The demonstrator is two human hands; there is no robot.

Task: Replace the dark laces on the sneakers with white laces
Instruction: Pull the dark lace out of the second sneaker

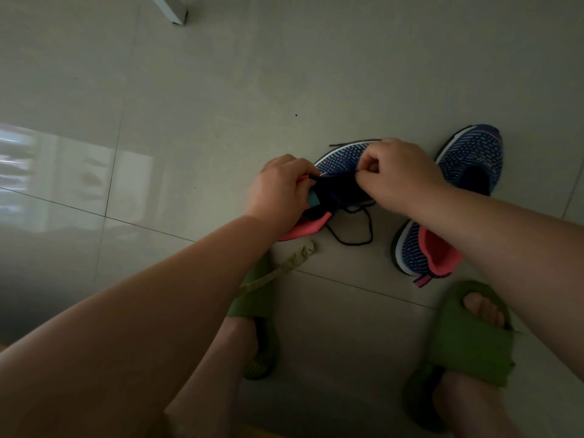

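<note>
A blue knit sneaker [339, 159] with a pink lining lies on the floor between my hands. My left hand [278, 188] grips its left side by the tongue. My right hand [401, 175] pinches something at the sneaker's lace area; a dark lace [357, 230] hangs loose from it and loops on the tile, and another end sticks out beyond the toe. The second blue sneaker [467, 172] stands to the right, partly behind my right forearm, and I see no lace on it. No white lace is in sight.
My feet in green slippers [471, 339] stand on the grey tiled floor [221, 90] near the bottom. A crumpled greenish strip [284, 267] lies by the left slipper. A white furniture leg [172, 9] stands at the top left.
</note>
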